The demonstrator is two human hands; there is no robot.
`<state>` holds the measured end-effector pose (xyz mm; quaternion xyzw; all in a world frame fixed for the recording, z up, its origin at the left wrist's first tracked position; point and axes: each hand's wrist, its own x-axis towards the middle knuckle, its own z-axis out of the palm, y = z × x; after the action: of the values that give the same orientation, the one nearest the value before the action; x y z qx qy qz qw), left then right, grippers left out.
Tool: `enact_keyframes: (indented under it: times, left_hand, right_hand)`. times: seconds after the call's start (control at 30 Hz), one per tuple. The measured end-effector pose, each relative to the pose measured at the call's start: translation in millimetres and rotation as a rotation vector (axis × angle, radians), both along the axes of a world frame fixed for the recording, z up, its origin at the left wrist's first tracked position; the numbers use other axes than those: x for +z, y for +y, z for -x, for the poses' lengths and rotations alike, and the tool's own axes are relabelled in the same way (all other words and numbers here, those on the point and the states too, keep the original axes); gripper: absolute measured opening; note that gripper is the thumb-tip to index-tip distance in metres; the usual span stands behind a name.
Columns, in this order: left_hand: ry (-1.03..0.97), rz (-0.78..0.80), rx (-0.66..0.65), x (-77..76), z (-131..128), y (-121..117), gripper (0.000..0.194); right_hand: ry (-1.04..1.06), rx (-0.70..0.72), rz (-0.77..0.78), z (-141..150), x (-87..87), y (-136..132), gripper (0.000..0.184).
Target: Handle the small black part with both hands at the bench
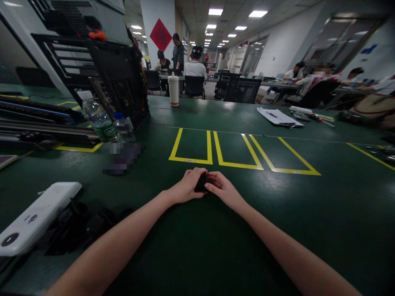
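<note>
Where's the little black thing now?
In the head view, the little black thing is near the middle, between the left hand and right hand, below the yellow tape.

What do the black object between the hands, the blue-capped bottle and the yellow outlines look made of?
Black object: possibly plastic; dark, fairly matte look, but fingers hide much of it, so that's open.
Blue-capped bottle: likely clear, glossy plastic; it is see-through with highlights.
Yellow outlines: probably adhesive tape, smooth; flat, even-width strips with crisp edges.
</note>
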<state>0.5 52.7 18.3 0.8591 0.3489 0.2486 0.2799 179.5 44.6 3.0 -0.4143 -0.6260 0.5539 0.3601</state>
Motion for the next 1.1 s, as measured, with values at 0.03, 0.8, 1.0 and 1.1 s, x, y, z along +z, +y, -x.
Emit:
enact_keyframes:
  times: [0.03, 0.8, 1.0, 1.1]
  left_hand:
    - [0.0, 0.0, 0.0, -0.4, 0.1, 0.0, 0.053]
    - [0.016, -0.008, 0.006, 0.2, -0.6, 0.6, 0.053]
    - [0.004, -0.013, 0.018, -0.4, -1.0, 0.0, 0.054]
    - [0.003, 0.003, 0.022, -0.5, -0.5, -0.6, 0.055]
  right_hand:
    - [-0.004, 0.012, 0.004, -1.1, 0.4, 0.3, 0.026]
    - [0.101, 0.1, 0.013, -3.5, 5.5, -2.6, 0.025]
    - [0.045, -0.019, -0.02, 0.3, 4.0, -2.5, 0.02]
    - [0.015, -0.015, -0.025, 0.0, 4.1, -5.0, 0.032]
